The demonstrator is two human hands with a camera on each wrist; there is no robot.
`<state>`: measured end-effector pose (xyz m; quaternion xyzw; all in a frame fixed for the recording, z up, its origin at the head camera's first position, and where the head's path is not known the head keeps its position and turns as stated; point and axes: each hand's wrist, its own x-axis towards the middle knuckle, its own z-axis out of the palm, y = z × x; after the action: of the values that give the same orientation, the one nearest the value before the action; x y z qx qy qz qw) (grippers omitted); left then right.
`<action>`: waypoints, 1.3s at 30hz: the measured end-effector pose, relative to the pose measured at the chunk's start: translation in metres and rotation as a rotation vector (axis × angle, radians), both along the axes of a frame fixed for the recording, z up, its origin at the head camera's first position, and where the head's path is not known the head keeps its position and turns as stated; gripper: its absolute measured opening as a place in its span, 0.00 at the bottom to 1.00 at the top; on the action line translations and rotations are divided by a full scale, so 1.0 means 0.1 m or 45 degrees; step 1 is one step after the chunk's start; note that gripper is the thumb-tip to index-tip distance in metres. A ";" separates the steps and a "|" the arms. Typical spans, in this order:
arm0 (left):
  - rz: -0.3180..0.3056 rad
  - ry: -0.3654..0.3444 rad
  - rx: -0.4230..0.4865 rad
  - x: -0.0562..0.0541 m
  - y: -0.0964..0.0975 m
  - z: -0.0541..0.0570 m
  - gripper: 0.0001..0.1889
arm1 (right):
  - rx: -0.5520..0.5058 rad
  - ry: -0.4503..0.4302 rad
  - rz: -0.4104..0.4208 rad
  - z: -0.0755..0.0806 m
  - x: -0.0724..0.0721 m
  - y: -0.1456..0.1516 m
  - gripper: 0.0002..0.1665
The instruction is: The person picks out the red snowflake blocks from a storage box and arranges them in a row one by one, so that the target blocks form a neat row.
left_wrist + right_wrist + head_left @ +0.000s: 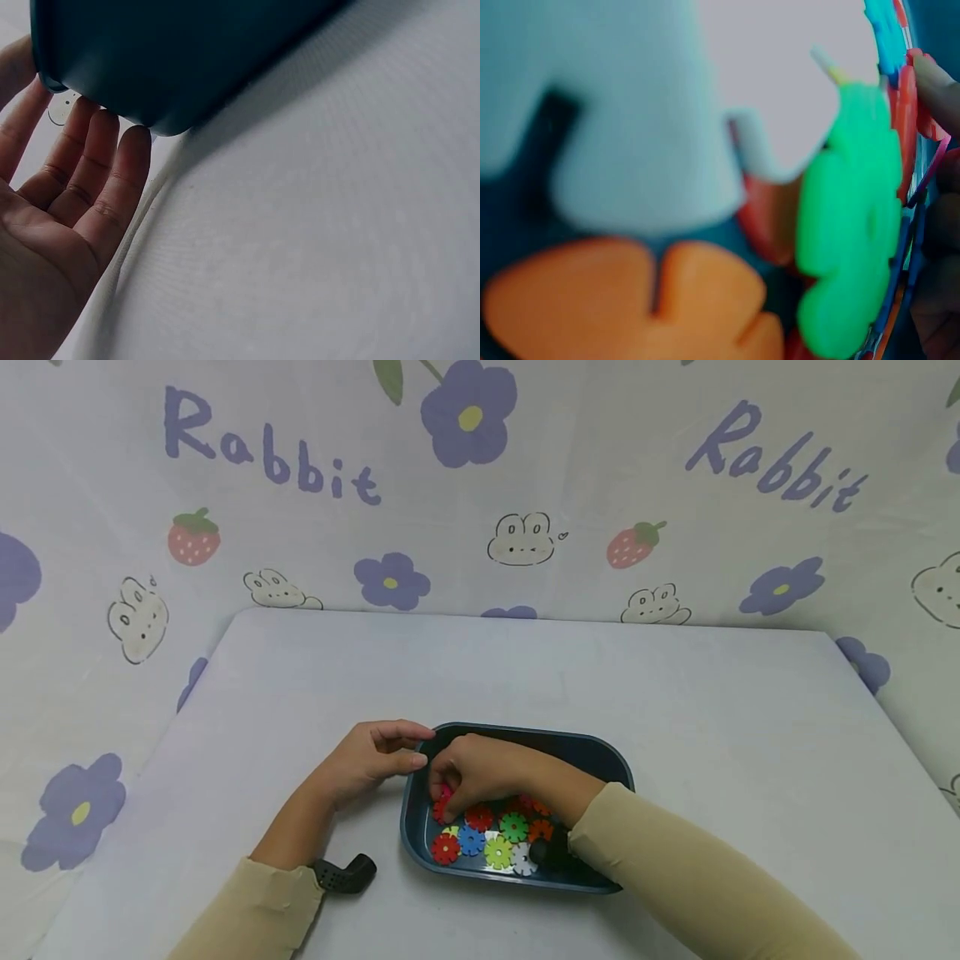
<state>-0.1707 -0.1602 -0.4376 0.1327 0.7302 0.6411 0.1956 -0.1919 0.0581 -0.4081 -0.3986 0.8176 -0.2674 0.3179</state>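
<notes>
A dark teal tray [577, 747] stands on the white table, holding several notched, flower-shaped plastic discs. Over its left part reaches my right hand [480, 768], pinching a pink disc [446, 792] between thumb and fingers. A red disc [439, 812] lies close by the thumb. My left hand [367, 762] is at the tray's left end; in the left wrist view its rather straight fingers [127, 169] touch the tray's outer wall [172, 60]. A green disc [847, 217] and an orange disc [622, 300] appear large in the right wrist view.
Blue [471, 840], yellow-green [498, 852] and white [523, 858] discs lie toward the tray's front. A black wrist device [347, 874] sits on the left cuff. Behind the table [712, 710] hangs a printed cloth [585, 443] with rabbits and flowers.
</notes>
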 end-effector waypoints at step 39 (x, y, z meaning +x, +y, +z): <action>0.026 -0.092 -0.053 -0.07 0.00 0.11 0.20 | -0.407 -0.448 -0.752 0.60 -1.01 0.14 0.14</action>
<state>-0.1774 -0.1607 -0.4265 0.0980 0.7370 0.6321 0.2181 -0.2928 0.0719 -0.3481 -0.1384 0.7780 -0.5362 0.2965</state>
